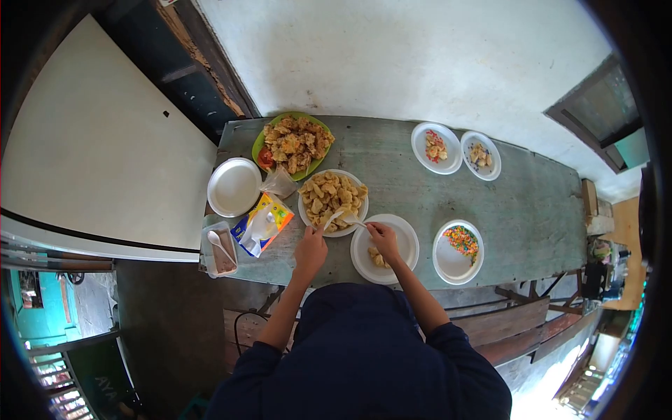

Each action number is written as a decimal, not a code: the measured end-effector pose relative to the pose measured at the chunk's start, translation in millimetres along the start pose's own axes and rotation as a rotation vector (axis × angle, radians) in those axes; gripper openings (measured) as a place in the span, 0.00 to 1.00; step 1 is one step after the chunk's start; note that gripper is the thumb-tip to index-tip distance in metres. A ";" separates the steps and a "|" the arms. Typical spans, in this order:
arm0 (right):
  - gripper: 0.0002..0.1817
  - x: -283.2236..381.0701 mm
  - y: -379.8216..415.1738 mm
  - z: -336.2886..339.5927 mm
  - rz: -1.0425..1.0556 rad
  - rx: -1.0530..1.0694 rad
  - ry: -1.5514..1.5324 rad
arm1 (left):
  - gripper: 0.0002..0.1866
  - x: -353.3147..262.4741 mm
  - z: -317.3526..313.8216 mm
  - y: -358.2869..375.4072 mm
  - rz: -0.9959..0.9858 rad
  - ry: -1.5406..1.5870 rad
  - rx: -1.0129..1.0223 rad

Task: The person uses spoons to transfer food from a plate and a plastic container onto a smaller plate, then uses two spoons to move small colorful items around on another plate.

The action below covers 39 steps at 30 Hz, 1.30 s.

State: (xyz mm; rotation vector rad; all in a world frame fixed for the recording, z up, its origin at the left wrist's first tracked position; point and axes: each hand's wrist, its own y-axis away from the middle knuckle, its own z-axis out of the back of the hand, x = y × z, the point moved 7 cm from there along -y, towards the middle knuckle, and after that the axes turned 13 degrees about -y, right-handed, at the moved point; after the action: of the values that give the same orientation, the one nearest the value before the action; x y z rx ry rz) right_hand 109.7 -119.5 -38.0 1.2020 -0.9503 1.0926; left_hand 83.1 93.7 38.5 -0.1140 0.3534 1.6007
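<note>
My left hand (pixel 311 246) is closed on a white plastic utensil (pixel 332 221) at the near edge of a white plate (pixel 303 213) heaped with pale brown fried pieces (pixel 329 198). Another white plastic utensil (pixel 355 222) is in my right hand (pixel 381 236), its far end over the same heap near the first one. Below my right hand stands a second white plate (pixel 404 241) with a few pieces (pixel 378 259) on it. The exact shape of the utensil tips is hard to make out.
Around them on the table (pixel 392 196) are a green plate of fried food (pixel 297 143), an empty white plate (pixel 234 187), a tissue pack (pixel 262 224), a container with a spoon (pixel 222 250), a plate of colourful candies (pixel 460 246), and two small filled plates (pixel 436 148) near the wall.
</note>
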 end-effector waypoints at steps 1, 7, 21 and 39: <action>0.14 -5.5 6.5 5.7 0.018 -0.009 -0.074 | 0.18 -5.1 0.7 2.6 -0.036 0.007 -0.019; 0.12 -14.6 57.4 67.3 -0.001 -0.146 -0.134 | 0.16 -41.9 9.9 20.5 -0.171 0.107 0.026; 0.12 -29.8 132.6 101.9 0.021 -0.332 0.159 | 0.14 -68.1 -73.9 47.9 -0.376 -0.214 0.386; 0.10 -6.7 137.2 106.9 0.016 -0.412 0.425 | 0.14 -67.8 -77.8 49.3 -0.349 -0.193 0.343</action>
State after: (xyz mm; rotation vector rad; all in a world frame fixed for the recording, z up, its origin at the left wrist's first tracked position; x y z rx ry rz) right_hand -25.1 -222.6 0.8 0.5957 -0.8010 1.0461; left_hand 27.9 5.0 -7.9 0.2295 0.4267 1.1766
